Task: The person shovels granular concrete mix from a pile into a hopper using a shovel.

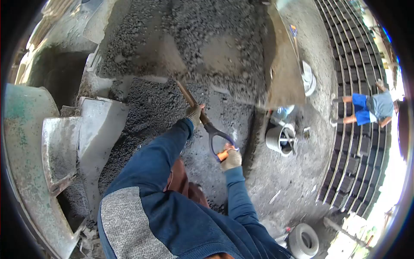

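A shovel point(186, 93) with a wooden shaft and a dark D-shaped handle with an orange grip slants across the middle of the view. My left hand point(194, 115), in a light work glove, is wrapped round the shaft just above the handle. Lower and to the right, my gloved right hand point(232, 159) is closed on the orange crossbar. The shaft's far end reaches the dark gravel point(151, 101); motion blur there keeps me from making out the blade clearly.
Concrete slabs point(101, 129) and a large curved panel point(28, 138) stand at left. On the right are a board point(284, 69), a bucket point(274, 139) with tools, another shovel point(295, 39), a tyre point(303, 241) and a slatted grid point(351, 159). A person point(379, 105) is at far right.
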A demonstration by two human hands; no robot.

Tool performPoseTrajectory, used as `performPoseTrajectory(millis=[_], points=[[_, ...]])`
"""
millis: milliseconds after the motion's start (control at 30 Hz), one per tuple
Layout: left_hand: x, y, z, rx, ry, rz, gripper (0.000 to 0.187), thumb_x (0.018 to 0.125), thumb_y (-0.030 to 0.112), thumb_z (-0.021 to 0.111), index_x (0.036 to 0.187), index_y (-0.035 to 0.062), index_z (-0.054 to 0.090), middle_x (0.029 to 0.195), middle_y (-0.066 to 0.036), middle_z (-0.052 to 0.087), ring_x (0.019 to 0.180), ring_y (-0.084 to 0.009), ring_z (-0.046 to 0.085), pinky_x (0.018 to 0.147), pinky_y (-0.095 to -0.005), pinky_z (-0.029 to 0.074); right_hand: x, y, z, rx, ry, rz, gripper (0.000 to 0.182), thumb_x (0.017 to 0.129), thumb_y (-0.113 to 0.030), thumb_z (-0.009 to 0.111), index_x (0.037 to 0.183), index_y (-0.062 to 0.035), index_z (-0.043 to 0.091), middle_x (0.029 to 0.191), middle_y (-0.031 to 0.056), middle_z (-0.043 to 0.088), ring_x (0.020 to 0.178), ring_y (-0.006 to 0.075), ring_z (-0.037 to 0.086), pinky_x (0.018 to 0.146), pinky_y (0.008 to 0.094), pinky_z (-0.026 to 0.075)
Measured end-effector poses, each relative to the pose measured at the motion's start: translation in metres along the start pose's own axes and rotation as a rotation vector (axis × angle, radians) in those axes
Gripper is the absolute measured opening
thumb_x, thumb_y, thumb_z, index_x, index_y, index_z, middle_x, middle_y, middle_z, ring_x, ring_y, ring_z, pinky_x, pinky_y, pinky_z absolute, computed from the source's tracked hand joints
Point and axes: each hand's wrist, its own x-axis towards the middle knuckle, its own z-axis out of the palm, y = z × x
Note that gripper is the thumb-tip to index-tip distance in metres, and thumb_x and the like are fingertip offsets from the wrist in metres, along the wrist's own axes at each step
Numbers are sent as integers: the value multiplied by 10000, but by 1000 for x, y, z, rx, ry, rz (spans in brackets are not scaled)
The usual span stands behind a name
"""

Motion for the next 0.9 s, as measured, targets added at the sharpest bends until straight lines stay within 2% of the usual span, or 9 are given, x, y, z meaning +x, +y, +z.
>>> performPoseTrajectory(millis=[100,233,267,367,433,533,600,700,900], points=[[-68,-32,-13,-289,-150,-153,250,930,284,625,914,44,558,813,-107,582,686,-260,568,633,-450,493,-99,-24,-24,-294,-122,-270,186,852,-101,736,929,-31,581,756,34,599,576,202,596,564,384,557],[-172,-40,-65,-275,-112,-384,258,939,292,588,797,87,525,714,-63,541,622,-224,523,652,-453,475,-239,-41,-63,-1237,-571,-1105,340,828,-325,761,935,-31,632,760,89,632,684,312,638,705,411,519],[-193,-52,-74,-215,-47,-450,269,942,297,578,771,100,513,691,-50,530,613,-215,517,663,-452,475,-264,-26,-86,-1370,-656,-998,413,777,-409,764,959,-51,669,784,125,644,808,350,632,792,443,486],[-157,-167,-115,-129,-152,-305,253,946,311,563,769,145,491,652,-14,498,601,-196,503,687,-449,480,-292,50,-176,-1181,-256,-1174,364,740,-308,797,981,-62,678,791,121,660,907,359,630,846,457,479],[-191,-226,-117,-70,-128,-327,245,973,327,558,783,194,478,632,-9,499,567,-198,512,657,-447,496,-318,102,-243,-935,298,-864,492,696,-98,813,1152,-54,632,1045,125,664,990,312,640,938,418,482],[-271,-316,-109,-185,-112,-420,324,957,401,612,782,167,471,610,7,448,490,-177,462,549,-385,474,-346,175,-341,-71,532,-249,795,694,132,712,1408,-23,401,994,115,603,799,233,644,632,372,577],[-269,-409,-135,-218,-99,-687,411,947,464,609,784,114,467,650,-59,484,563,-243,501,614,-471,500,-380,192,-391,165,668,-27,607,702,158,632,1263,-11,471,875,117,603,662,242,623,539,408,559],[-315,-489,-138,-38,-10,-912,305,927,412,660,855,140,544,681,-73,534,594,-271,556,674,-542,483,-427,214,-418,40,1043,-44,133,763,37,714,841,-18,622,730,-2,584,615,88,524,536,256,410],[-293,-567,-156,71,89,-1020,175,938,249,655,851,166,529,658,-41,489,543,-227,490,626,-533,481,-422,254,-426,-96,1251,8,139,790,97,582,833,-32,610,686,34,590,587,139,587,509,294,478]])
